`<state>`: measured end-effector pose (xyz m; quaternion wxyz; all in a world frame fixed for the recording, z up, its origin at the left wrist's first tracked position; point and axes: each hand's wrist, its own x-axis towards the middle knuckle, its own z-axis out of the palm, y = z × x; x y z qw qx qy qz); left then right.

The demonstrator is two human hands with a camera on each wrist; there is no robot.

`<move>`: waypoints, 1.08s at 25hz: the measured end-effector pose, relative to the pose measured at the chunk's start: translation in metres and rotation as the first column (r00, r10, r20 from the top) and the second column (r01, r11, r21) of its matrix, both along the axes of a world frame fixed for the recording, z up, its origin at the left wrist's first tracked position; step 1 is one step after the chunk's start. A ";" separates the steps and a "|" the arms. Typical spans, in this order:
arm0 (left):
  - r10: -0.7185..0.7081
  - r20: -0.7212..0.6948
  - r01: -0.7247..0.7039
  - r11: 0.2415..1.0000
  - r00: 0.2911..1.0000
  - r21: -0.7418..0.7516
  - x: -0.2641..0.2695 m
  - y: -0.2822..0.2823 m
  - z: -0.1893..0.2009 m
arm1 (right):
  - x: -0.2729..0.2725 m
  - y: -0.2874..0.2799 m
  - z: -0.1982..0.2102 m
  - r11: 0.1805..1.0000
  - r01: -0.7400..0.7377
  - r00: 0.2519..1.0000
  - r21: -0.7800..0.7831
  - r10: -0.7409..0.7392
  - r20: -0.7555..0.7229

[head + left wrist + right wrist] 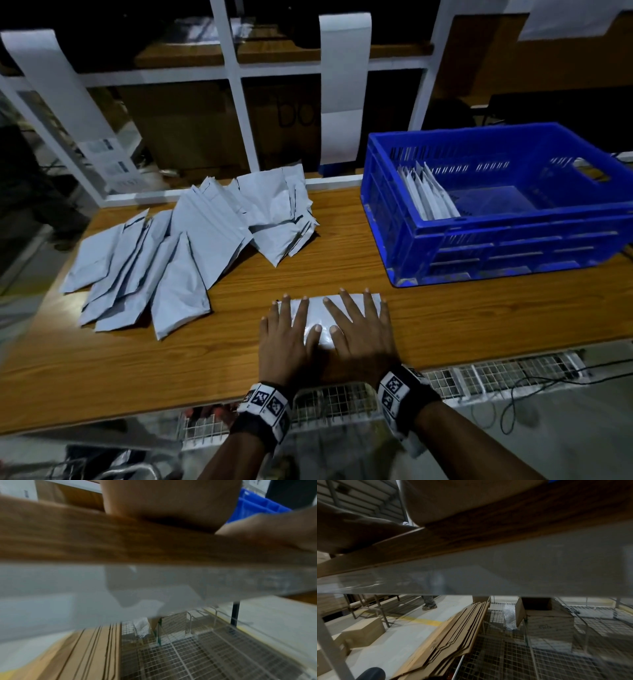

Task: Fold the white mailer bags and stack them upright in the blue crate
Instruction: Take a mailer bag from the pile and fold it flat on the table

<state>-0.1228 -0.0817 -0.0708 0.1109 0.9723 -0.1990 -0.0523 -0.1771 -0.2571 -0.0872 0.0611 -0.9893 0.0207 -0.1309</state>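
On the near part of the wooden table (pixel 445 318), a folded white mailer bag (pixel 317 317) lies flat under both of the person's hands. The left hand (pixel 286 339) and the right hand (pixel 359 334) rest side by side on it, fingers straight and spread, palms down, pressing rather than gripping anything. To the far left, a loose pile of unfolded mailer bags (pixel 191 246) fans across the table, well apart from the hands. At the far right stands the blue crate (pixel 513 240), with a few folded bags (pixel 424 195) leaning upright against its left wall. Both wrist views show mainly the table's front edge and a wire-mesh shelf (pixel 539 662) with flattened cardboard (pixel 453 635) below.
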 end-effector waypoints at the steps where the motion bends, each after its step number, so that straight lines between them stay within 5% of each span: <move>1: -0.012 -0.012 0.013 1.000 1.000 0.026 0.004 0.000 -0.001 | 0.002 0.001 -0.004 1.000 0.002 0.999 -0.012 -0.002 0.037; 6: -0.022 -0.048 0.025 0.997 0.999 0.068 0.021 -0.005 -0.004 | 0.008 0.005 0.002 0.999 0.007 0.993 0.040 -0.012 0.119; 15: 0.008 -0.094 0.010 0.981 0.996 0.193 0.017 -0.015 0.014 | 0.015 0.007 0.021 0.996 0.082 0.976 0.028 -0.075 -0.205; 21: -0.073 -0.072 0.084 0.984 0.995 0.157 0.006 0.004 0.018 | 0.001 0.010 0.032 0.995 0.072 0.972 0.064 -0.056 -0.229; 27: -0.168 -0.176 0.190 0.975 0.970 0.114 0.031 0.008 0.060 | 0.022 -0.011 0.086 0.986 0.108 0.783 0.130 -0.003 -0.622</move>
